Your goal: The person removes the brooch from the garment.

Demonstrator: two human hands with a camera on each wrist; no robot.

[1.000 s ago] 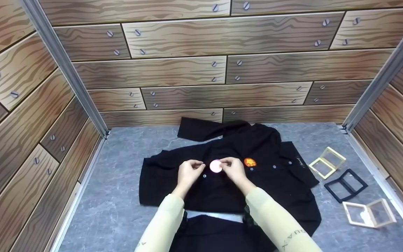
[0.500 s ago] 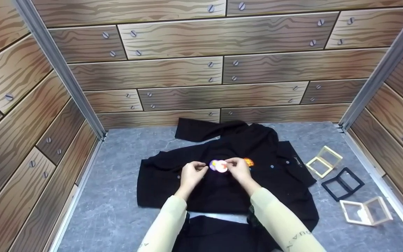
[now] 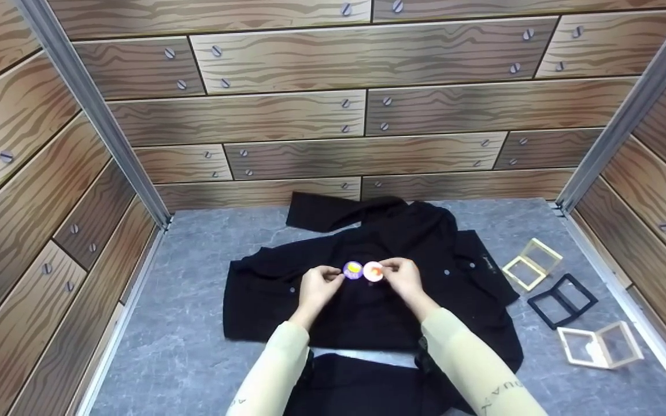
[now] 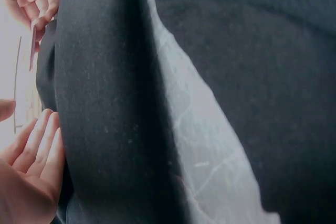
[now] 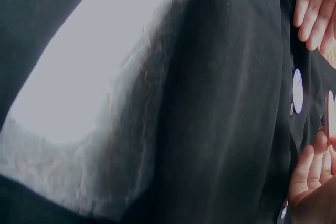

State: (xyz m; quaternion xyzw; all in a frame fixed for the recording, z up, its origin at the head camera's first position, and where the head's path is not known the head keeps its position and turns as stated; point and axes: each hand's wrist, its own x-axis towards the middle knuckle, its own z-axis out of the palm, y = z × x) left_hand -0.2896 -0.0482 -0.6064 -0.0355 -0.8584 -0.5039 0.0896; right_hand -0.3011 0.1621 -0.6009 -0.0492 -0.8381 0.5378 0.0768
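Observation:
A black button-up garment [image 3: 379, 320] lies spread before me. My right hand [image 3: 403, 283] pinches a round white badge with an orange-red mark [image 3: 373, 271], its thin edge visible in the right wrist view. Just left of it, a round purple badge with a yellow patch [image 3: 352, 270] lies on the garment. The left hand [image 3: 314, 289] hovers at that badge's left side in the head view. In the right wrist view, a gap separates the left fingers from the purple badge [image 5: 297, 91]. The left wrist view shows the left hand [image 4: 34, 171] with thumb and fingers apart, holding nothing.
Three hinged frame cases stand open on the grey surface [image 3: 188, 260] at right: yellow [image 3: 532, 264], black [image 3: 562, 301] and cream [image 3: 600, 346]. Wood-patterned walls [image 3: 287, 115] enclose the back and sides. Dark fabric [image 3: 356, 384] fills the near edge.
The right hand has shifted right with the white badge, uncovering the purple badge. An orange badge seen earlier farther right is now hidden behind that hand. The left hand has barely moved.

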